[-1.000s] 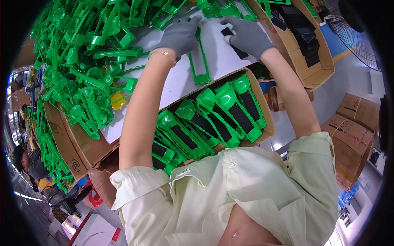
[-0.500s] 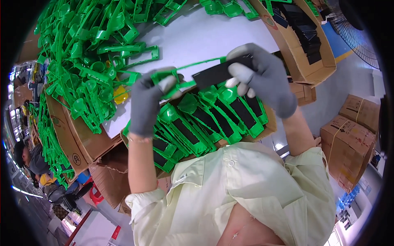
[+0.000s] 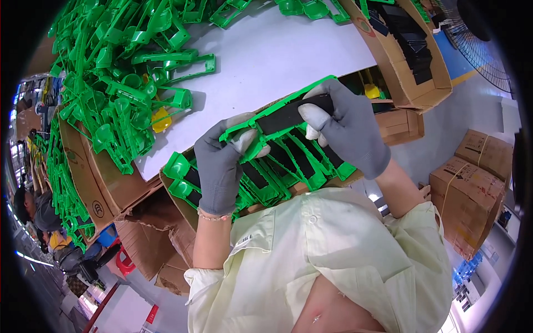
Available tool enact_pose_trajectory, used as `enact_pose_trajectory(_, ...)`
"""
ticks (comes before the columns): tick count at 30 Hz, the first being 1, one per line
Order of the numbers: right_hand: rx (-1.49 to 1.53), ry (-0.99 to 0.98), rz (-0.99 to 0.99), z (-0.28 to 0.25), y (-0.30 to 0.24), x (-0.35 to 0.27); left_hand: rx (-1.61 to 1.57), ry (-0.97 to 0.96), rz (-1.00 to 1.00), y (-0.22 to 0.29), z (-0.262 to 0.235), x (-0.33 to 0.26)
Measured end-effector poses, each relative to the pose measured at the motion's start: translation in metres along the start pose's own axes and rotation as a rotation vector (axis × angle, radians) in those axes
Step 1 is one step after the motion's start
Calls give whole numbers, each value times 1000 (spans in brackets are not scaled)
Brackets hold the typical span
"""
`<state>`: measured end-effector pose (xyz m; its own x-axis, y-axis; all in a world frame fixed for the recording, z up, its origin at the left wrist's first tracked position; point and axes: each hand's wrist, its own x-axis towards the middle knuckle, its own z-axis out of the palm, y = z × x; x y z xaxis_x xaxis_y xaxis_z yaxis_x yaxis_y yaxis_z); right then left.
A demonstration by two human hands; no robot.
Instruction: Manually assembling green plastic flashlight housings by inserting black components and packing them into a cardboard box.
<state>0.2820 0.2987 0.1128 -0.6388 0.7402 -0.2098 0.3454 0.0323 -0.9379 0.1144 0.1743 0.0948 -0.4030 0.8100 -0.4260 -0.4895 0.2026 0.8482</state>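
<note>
I've drawn the green plastic frame (image 3: 261, 125) off the table (image 3: 288, 55) toward me, left hand (image 3: 222, 164) gripping one end, right hand (image 3: 347, 130) now pressing the black strip (image 3: 291, 114) into it above the carton of finished pieces (image 3: 277, 166).

a white table (image 3: 288, 55) carries a heap of green plastic frames (image 3: 127, 83).

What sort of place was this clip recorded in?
Most likely a factory assembly bench: a big heap of identical green plastic parts on a white table, cardboard boxes stacked around, and gloved hands pressing a black strip into a part.
</note>
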Motion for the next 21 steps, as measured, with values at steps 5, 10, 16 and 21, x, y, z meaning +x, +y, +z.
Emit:
enact_pose_trajectory(5, 105, -55, 54, -4, -6, 0, -12, 37, 31, -3, 3, -2)
enact_pose_trajectory(10, 164, -54, 59, -10, 1, -1, -3, 48, 44, -4, -4, -1)
enact_pose_trajectory(16, 113, -44, 15, -5, -1, 0, -10, 22, 26, -4, 1, -4)
enact_pose_trajectory(21, 21, -25, -9, -1, -2, -1, -39, 41, -4, -5, 4, -7)
